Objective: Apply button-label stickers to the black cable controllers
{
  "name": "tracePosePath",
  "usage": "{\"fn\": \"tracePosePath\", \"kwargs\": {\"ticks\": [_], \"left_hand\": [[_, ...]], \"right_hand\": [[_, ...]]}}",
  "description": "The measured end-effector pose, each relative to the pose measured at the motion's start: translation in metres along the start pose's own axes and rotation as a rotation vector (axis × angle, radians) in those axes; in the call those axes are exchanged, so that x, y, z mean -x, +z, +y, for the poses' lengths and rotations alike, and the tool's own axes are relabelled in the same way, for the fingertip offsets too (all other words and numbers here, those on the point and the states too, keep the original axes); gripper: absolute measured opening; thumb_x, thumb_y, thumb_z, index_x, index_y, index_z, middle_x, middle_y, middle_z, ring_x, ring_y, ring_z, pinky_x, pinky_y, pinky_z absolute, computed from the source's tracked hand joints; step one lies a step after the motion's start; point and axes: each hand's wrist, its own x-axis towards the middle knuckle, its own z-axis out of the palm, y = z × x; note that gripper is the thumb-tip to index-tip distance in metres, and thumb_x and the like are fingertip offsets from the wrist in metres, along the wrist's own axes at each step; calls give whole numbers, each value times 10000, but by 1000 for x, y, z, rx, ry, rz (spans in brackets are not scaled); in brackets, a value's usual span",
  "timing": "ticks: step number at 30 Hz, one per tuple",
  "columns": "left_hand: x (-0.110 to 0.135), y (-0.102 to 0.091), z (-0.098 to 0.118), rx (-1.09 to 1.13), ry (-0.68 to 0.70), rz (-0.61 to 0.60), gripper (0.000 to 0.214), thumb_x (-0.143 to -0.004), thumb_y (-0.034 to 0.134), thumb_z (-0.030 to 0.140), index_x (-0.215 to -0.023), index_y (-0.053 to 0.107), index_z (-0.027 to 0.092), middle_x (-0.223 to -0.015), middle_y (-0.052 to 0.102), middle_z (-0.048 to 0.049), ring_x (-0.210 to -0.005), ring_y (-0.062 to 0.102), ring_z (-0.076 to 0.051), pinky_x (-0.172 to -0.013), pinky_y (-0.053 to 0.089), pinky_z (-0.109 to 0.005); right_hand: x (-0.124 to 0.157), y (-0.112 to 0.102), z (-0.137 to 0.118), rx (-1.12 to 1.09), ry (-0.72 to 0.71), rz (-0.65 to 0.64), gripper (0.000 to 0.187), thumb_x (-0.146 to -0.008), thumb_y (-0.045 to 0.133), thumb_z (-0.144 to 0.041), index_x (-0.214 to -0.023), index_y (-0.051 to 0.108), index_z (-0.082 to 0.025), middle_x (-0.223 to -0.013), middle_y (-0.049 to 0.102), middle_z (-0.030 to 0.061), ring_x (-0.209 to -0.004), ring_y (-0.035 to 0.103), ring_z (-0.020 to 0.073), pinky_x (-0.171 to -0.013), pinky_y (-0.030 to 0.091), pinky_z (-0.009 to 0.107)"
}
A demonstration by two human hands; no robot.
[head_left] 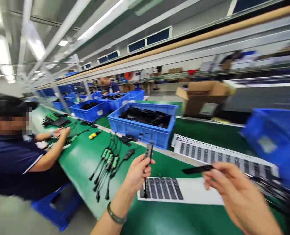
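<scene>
My left hand (136,173) is closed around a small black cabled module (148,150), held upright with its cable hanging below. Between the thumb and fingers of my right hand (229,186) is a flat black strip (196,169), which looks like a label. Under both hands a white sheet (201,191) of dark labels lies on the green table, its right part bare. Left of my left hand are several cabled circuit boards (109,158) with green faces and a black cabled module (129,154).
A blue bin (140,125) of black parts stands behind my left hand. More label sheets (223,153) lie beyond my right hand, near another blue bin (272,140). Dark cables (269,189) lie at right. A co-worker (9,156) sits at left, handling parts. An open cardboard box (203,98) stands behind.
</scene>
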Motion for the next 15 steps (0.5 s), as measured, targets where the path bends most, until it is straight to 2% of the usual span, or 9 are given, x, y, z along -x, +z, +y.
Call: {"fn": "tracePosePath", "kwargs": {"ticks": [2, 7, 10, 15], "left_hand": [[12, 10, -8, 93, -65, -38, 335, -759, 707, 359, -997, 581, 161, -908, 651, -52, -528, 424, -30, -454, 283, -162], [43, 33, -24, 205, -179, -100, 462, -707, 790, 255, -1102, 573, 154, -1010, 712, -97, -720, 655, -125, -641, 490, -239], [53, 41, -29, 152, -195, -132, 596, -721, 796, 266, -1251, 540, 170, -1070, 715, -114, -798, 698, -176, -697, 526, -285], [61, 42, -28, 126, -230, -181, 674, -712, 811, 277, -1314, 535, 157, -1120, 706, -157, -871, 712, -229, -730, 544, -318]], "right_hand": [[-2, 6, -6, -55, 36, 44, 254, -849, 634, -531, -879, 540, -296, -656, 571, 9, -548, 551, 182, -541, 500, 368], [-4, 26, -12, -113, 66, -45, 323, -847, 642, -500, -776, 505, -216, -642, 486, -34, -538, 498, 115, -516, 451, 265], [0, 27, -12, -114, 85, -106, 317, -843, 654, -477, -771, 502, -208, -646, 475, -43, -528, 482, 100, -505, 426, 238], [2, 20, -11, -190, 99, -165, 272, -868, 633, -454, -832, 515, -210, -647, 481, -56, -516, 482, 85, -522, 425, 225]]}}
